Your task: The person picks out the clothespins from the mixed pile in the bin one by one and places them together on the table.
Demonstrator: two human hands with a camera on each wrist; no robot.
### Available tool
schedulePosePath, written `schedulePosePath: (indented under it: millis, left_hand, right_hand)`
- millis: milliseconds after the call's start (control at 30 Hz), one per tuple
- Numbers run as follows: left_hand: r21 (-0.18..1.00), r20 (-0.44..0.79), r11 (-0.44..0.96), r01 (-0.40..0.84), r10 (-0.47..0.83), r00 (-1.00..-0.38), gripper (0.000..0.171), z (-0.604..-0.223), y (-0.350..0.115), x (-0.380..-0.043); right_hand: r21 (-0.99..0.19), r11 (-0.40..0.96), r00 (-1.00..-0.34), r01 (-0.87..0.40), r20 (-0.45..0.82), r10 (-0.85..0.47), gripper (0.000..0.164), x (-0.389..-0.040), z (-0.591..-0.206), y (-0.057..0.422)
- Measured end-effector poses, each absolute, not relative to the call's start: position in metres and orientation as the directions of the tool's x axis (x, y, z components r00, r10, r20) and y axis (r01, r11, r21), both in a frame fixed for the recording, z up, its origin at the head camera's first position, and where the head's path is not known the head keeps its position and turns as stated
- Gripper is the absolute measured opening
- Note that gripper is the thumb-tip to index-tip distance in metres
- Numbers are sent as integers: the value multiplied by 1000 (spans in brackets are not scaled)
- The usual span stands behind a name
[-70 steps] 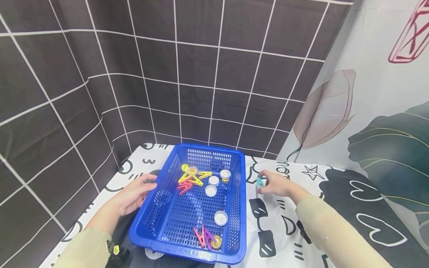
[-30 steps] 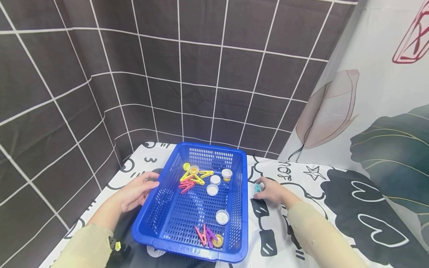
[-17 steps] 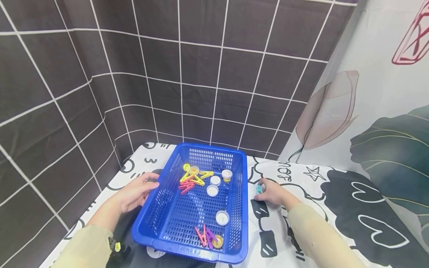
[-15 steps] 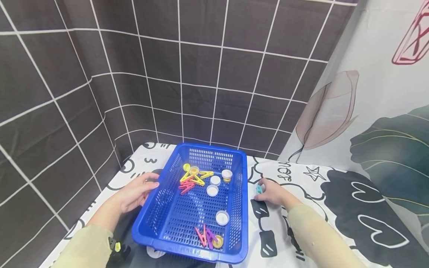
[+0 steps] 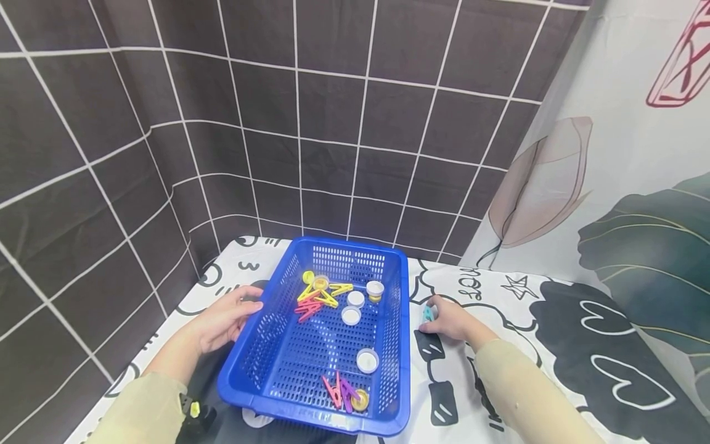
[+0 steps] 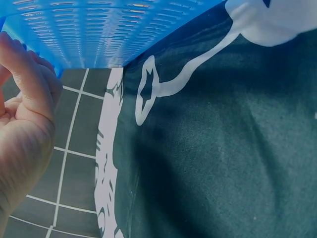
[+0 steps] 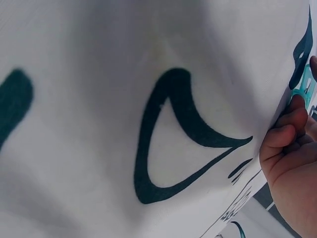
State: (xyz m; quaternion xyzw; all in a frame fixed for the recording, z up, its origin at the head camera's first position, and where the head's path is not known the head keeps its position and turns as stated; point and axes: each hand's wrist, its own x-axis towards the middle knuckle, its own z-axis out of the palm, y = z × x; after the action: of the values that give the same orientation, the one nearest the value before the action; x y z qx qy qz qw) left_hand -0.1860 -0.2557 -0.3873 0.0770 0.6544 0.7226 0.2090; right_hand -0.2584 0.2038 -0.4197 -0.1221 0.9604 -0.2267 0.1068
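Observation:
A blue plastic basket dominates the cloth in the head view. My left hand holds its left rim, thumb and index finger at the edge; the left wrist view shows that hand's bent fingers against the basket's side. To the right of the basket, my right hand pinches a teal clothespin close over the white cloth. Part of the clothespin is hidden behind the fingers. Inside the basket are yellow clothespins, red clothespins, a pink clothespin and a purple clothespin.
Also in the basket are several round caps, among them a white cap and a yellow cap. The patterned cloth covers the table. A dark tiled backdrop stands behind, with a pale printed curtain at right.
My right hand has lowered slightly and come nearer to the basket with the teal clothespin, then kept almost still over the last second. My left hand stays at the basket's rim.

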Motion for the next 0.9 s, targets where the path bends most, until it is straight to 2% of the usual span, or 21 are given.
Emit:
schedulePosePath:
  millis: [900]
  left_hand:
    - [978, -173, -35, -203, 392, -903, 47, -391, -257, -188]
  right_hand:
    - [-474, 866, -959, -155, -137, -247, 69, -256, -425, 205]
